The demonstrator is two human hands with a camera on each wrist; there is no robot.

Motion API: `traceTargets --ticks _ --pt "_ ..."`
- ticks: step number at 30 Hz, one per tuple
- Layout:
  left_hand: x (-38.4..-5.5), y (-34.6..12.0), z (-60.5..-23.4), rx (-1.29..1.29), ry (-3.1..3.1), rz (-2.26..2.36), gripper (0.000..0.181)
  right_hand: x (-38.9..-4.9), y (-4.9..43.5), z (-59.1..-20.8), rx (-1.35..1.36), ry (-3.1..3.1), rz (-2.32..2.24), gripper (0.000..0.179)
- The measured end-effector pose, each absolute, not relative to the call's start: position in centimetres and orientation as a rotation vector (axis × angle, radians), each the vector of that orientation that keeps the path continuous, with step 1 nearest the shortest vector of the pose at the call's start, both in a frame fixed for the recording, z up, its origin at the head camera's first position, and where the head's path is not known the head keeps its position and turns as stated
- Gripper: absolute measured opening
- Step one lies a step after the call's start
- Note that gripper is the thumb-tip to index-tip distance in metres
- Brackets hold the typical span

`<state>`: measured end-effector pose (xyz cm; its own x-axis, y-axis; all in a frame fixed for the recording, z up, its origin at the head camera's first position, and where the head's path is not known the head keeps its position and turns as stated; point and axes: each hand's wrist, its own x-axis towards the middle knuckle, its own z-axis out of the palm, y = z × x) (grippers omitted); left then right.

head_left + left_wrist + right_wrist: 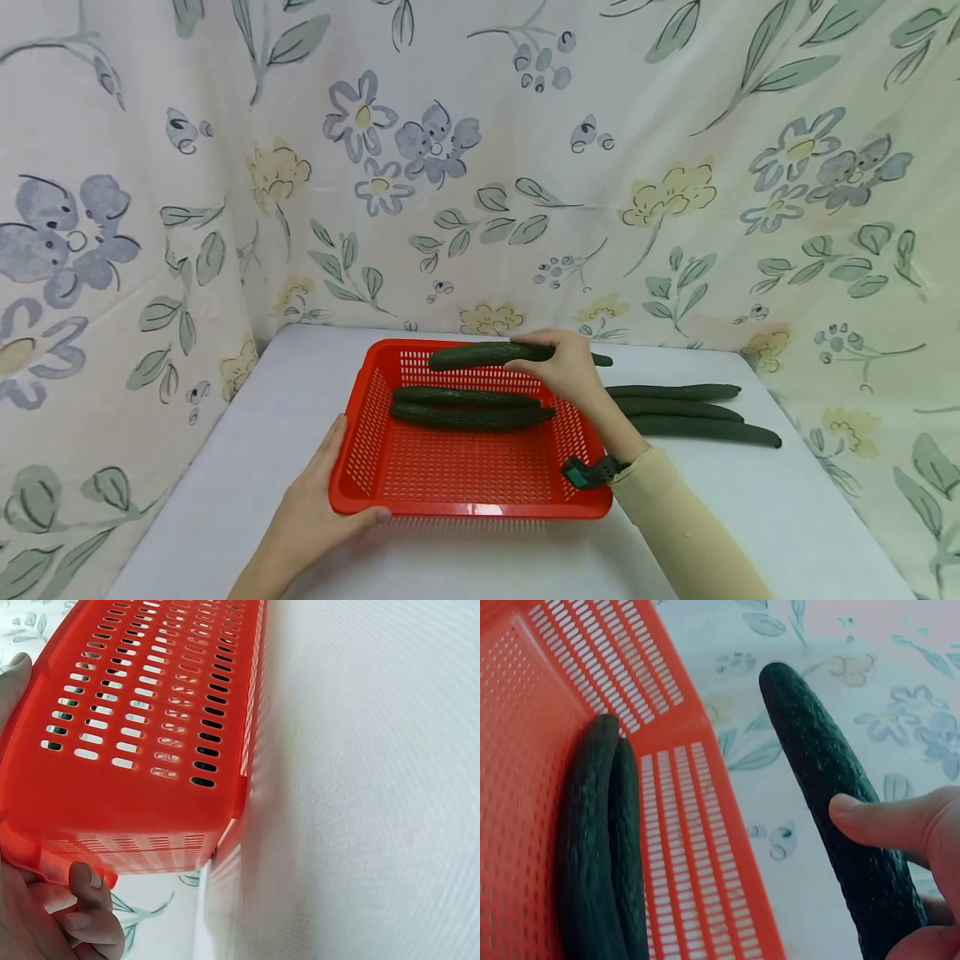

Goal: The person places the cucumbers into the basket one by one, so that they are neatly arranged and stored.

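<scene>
A red plastic basket (427, 507) with slotted walls stands on the white table. My left hand (315, 500) grips its near left corner, thumb along the front rim; in the left wrist view its fingers (94, 889) curl about the rim. Between thumb and fingers my right hand (566, 367) holds a dark green cucumber (468, 356), raised over the basket's far side and lying nearly crosswise. Two more cucumbers (592, 847) lie side by side inside the basket, along its far wall.
To the right of the basket, several cucumbers (705, 429) lie on the white tabletop (750, 508), partly hidden by my right forearm. A floral cloth (480, 250) hangs behind the table and along both sides.
</scene>
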<state>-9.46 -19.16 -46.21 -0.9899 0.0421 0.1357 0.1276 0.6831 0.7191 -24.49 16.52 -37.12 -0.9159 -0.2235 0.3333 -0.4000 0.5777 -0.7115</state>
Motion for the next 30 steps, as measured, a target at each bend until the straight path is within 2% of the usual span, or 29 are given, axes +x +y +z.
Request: traceTargets --ticks 15,30 --pt "-9.6 -19.0 -45.9 -0.113 -2.811 -1.232 0.138 -23.8 12.4 -37.7 0.349 -2.676 1.319 0.036" --pt "-9.5 -19.1 -46.0 -0.128 -2.802 -1.239 0.136 -22.4 9.8 -39.4 0.245 -2.862 1.59 0.03"
